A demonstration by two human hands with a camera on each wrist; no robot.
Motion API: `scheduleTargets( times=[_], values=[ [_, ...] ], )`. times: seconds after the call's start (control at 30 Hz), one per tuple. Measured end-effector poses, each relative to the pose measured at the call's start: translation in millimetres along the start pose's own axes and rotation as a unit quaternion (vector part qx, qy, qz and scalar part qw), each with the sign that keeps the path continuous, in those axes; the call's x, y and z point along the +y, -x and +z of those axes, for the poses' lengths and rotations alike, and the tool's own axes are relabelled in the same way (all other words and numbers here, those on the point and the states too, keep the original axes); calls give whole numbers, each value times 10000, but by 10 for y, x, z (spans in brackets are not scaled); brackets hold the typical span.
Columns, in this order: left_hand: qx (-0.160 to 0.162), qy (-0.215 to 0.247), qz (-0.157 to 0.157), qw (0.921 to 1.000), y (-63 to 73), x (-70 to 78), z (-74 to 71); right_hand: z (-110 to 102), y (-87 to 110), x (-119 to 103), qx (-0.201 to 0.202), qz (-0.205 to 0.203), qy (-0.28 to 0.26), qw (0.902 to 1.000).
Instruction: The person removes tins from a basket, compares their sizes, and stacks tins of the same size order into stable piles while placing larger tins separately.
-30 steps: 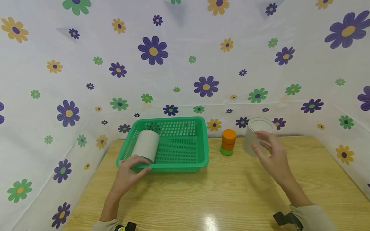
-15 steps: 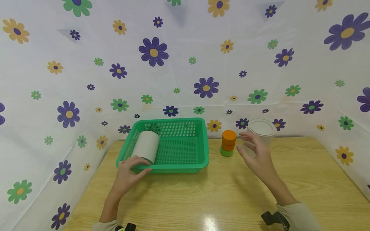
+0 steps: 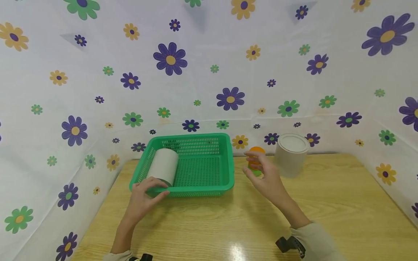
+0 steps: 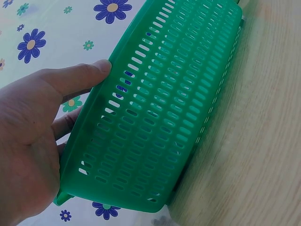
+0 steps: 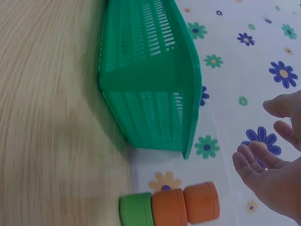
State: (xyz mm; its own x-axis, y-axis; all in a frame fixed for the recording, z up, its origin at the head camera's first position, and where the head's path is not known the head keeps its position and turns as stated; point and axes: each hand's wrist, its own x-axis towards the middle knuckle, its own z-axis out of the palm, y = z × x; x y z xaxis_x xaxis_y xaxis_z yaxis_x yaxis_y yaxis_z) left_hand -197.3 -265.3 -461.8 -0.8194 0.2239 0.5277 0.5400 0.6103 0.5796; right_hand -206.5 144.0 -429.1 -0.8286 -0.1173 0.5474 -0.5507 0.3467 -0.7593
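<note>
My left hand (image 3: 142, 198) grips the near left rim of a green plastic basket (image 3: 199, 189), its thumb on the outer side in the left wrist view. Inside the basket a white cylinder (image 3: 164, 164) lies on its side against the left wall. My right hand (image 3: 270, 181) hovers with fingers spread, holding nothing, and overlaps a stack of small round pieces (image 3: 257, 149) in the head view. The right wrist view shows two orange pieces (image 5: 170, 209) and a green piece (image 5: 135, 209) at the bottom, apart from the fingers.
A white lidded canister (image 3: 291, 157) stands upright to the right of the stack. Behind the wooden table (image 3: 196, 224) hangs a white cloth (image 3: 196, 83) printed with flowers, which also rises along both sides.
My right hand has moved left, from in front of the white canister to in front of the orange and green stack. My left hand keeps its grip on the basket rim.
</note>
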Motion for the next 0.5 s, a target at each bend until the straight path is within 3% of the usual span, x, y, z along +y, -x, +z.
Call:
scheduleTargets(
  times=[0.27,0.5],
  values=[
    [42,-14,101,9999,-2,-9,-1,276,-122,-104,-421,-26,-394,9983],
    [-31,15,-10,10000,3,-27,-3,494,-187,-143,-768,36,-472,9959]
  ],
)
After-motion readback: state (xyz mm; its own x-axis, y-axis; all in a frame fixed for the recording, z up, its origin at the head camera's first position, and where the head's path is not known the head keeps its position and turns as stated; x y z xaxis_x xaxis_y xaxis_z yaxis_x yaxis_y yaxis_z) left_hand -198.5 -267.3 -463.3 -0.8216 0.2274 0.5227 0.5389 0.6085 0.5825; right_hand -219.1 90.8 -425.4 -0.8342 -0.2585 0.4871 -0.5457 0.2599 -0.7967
